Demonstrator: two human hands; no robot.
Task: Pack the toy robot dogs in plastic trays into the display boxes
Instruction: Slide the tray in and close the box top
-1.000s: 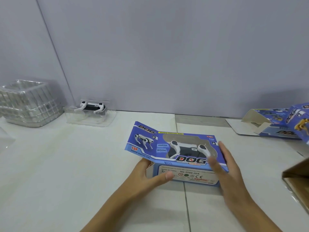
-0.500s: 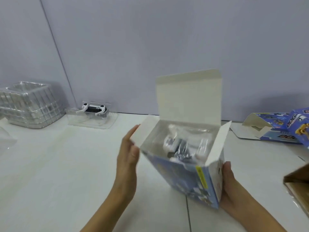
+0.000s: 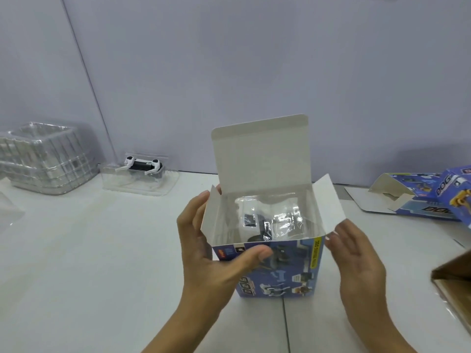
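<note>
Head view: one display box (image 3: pixel 275 271) is stood upright, loaded with a glossy clear tray (image 3: pixel 276 221), cardboard flaps not yet closed. It's gripped by the left hand (image 3: pixel 214 253); the right hand (image 3: pixel 356 258) is spread beside it. Behind-left of the box, another trayed dog (image 3: pixel 141 166) is waiting, so probably halfway-ish.

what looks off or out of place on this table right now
Nothing damaged or spilled. The display box stands upright with its flaps open, the trayed toy dog inside, steadied by the left hand.
</note>
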